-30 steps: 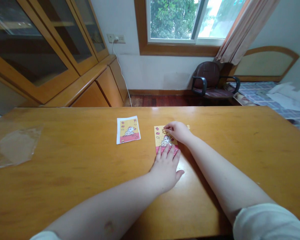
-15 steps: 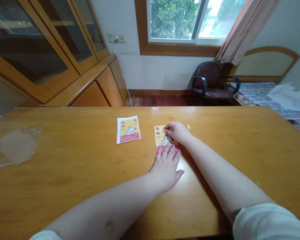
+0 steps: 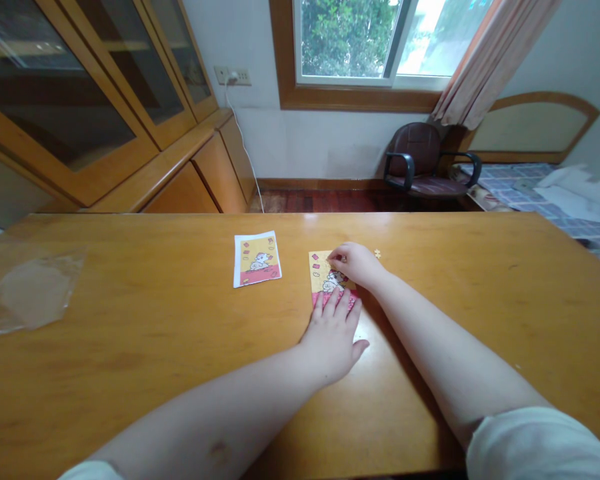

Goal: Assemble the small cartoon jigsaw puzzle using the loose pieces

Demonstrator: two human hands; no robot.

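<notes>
A yellow and pink jigsaw puzzle (image 3: 320,275) with a white cartoon animal lies on the table, right of the middle. My left hand (image 3: 331,337) rests flat on its pink lower edge, fingers spread. Over the upper part, my right hand (image 3: 356,265) is closed in a pinch, thumb and forefinger together on a small yellow puzzle piece that the fingertips mostly cover. That hand hides the puzzle's upper right. A loose puzzle piece (image 3: 377,253) lies just beyond it. To the left is a picture card (image 3: 258,260) with the same design and a white border.
A clear plastic bag (image 3: 33,293) lies at the left of the wooden table (image 3: 170,373). Beyond the far edge stand a glass-door cabinet (image 3: 180,160) on the left, an office chair (image 3: 420,160) and a bed (image 3: 520,187) on the right.
Hardly anything differs. Both hands keep their places on the puzzle, with only a very slight shift of the right hand.
</notes>
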